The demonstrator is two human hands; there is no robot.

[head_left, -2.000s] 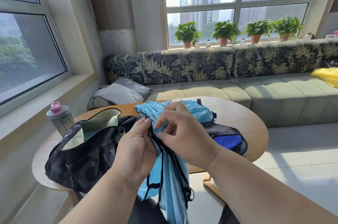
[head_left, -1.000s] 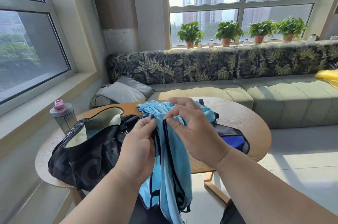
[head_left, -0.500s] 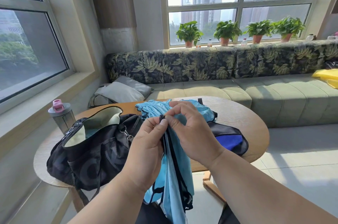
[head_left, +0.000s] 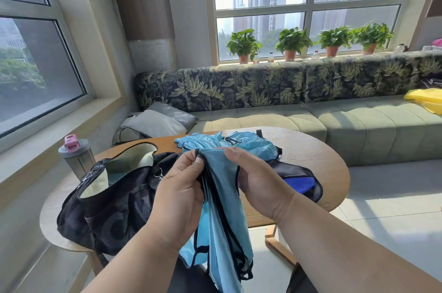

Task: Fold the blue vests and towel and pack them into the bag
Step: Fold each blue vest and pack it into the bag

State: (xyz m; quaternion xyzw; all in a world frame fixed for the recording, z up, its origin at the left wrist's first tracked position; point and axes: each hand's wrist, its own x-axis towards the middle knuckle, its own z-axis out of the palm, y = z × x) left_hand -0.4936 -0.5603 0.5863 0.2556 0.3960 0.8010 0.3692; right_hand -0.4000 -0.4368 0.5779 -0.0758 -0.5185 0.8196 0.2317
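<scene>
Light blue vest (head_left: 221, 197) w/ black trim hangs in front of the table (head_left: 318, 154); left hand (head_left: 178, 194) pinches its top edge, right hand (head_left: 257, 179) grips the other side. Not yet folded. More blue fabric (head_left: 251, 145) lies on the table beside the open, seemingly near-empty black bag (head_left: 107, 201). Most of the job seems left.

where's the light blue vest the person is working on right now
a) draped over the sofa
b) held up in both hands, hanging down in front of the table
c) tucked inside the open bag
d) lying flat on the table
b: the left hand and right hand both pinch the top edge of the light blue vest, which hangs down below the table edge, outside the black bag.
</scene>
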